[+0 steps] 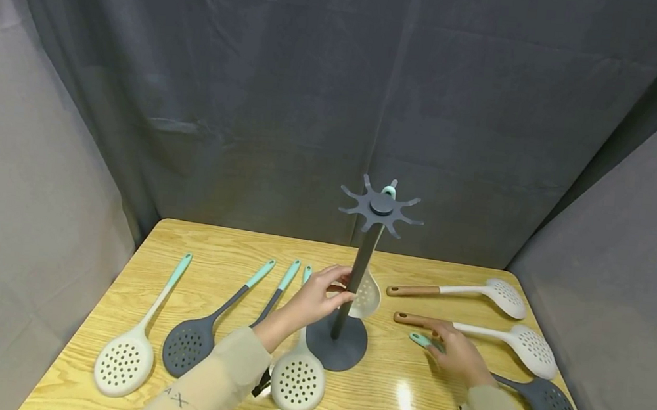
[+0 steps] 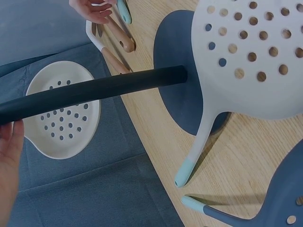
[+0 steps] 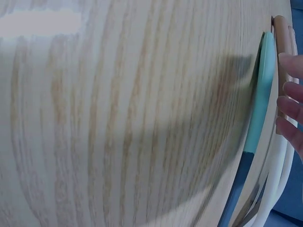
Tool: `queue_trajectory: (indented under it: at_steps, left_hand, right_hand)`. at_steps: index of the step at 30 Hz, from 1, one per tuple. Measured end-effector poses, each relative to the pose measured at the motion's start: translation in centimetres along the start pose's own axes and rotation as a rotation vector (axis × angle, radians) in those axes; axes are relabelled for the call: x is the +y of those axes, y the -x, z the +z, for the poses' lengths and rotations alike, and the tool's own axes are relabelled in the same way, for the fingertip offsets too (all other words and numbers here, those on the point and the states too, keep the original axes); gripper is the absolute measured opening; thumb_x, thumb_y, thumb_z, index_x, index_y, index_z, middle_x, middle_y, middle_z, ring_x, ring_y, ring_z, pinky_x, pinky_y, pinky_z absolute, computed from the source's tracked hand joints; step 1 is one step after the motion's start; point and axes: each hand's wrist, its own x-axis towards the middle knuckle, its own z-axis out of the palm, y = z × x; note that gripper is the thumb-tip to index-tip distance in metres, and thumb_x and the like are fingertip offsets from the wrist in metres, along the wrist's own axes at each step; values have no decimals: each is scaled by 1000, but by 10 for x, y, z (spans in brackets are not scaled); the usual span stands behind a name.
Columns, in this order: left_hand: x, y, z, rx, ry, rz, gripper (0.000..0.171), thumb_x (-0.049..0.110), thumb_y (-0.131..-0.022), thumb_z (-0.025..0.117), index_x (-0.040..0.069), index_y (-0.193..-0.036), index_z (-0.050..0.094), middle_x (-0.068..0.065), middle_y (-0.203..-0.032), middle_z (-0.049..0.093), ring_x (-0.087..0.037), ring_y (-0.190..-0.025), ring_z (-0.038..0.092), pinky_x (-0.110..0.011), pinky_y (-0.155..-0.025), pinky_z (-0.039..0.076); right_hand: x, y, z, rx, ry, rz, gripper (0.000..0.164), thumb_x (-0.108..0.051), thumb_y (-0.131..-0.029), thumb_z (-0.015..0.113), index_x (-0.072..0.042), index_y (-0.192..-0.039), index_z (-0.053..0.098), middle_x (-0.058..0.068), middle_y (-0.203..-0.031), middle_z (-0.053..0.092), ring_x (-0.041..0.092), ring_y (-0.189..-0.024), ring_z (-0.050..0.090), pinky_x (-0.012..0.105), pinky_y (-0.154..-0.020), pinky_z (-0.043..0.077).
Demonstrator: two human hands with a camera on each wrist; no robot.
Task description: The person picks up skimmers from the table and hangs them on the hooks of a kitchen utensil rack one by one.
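A dark utensil stand (image 1: 362,261) with a star-shaped hook top and round base stands near the table's middle. Its pole is held between the thumb and fingers of my left hand (image 1: 319,296). From one hook, behind the pole, hangs a cream skimmer (image 1: 368,296); its perforated bowl also shows in the left wrist view. My right hand (image 1: 459,355) hovers by the mint handle (image 3: 262,90) of a dark skimmer (image 1: 551,408), fingers loosely bent and holding nothing. Beside that handle lies the wooden handle of a white skimmer (image 1: 531,350).
Another white skimmer with a wooden handle (image 1: 506,297) lies at the back right. On the left are a cream skimmer (image 1: 124,363), a dark skimmer (image 1: 189,346) and another dark-shafted utensil (image 1: 271,302). A cream skimmer (image 1: 298,380) lies before the stand. Dark curtains (image 1: 266,106) hang behind the table.
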Motion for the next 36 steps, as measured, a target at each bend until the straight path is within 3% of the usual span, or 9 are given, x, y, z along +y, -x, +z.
queue_trajectory:
  at_steps: [12, 17, 27, 36]
  left_hand:
    - [-1, 0, 0, -1, 16, -11, 35, 4, -84, 64, 0, -118, 54, -12, -103, 59, -22, -95, 60, -25, -81, 54]
    - [-1, 0, 0, 4, 18, -6, 35, 4, -84, 64, 0, -118, 54, -12, -103, 59, -23, -95, 60, -28, -81, 54]
    - [-1, 0, 1, 5, 5, 0, 34, 5, -85, 63, 1, -118, 55, -11, -104, 59, -21, -96, 59, -22, -82, 53]
    - [-1, 0, 0, 5, 13, -1, 35, 4, -84, 64, 1, -117, 55, -11, -104, 59, -21, -96, 59, -19, -81, 52]
  right_hand:
    - [6, 0, 6, 3, 22, -37, 31, -7, -80, 69, -2, -110, 61, 5, -94, 59, 15, -77, 54, 32, -62, 49]
    - [6, 0, 8, 10, 38, -49, 30, -4, -79, 69, -2, -108, 62, 6, -94, 59, 16, -78, 55, 33, -63, 50]
    - [6, 0, 12, 22, 40, -55, 28, 1, -78, 68, 0, -106, 63, 10, -97, 60, 23, -83, 59, 37, -68, 53]
    - [6, -1, 15, 9, 44, -6, 29, 1, -77, 69, -3, -105, 63, 7, -96, 59, 21, -84, 58, 37, -70, 53]
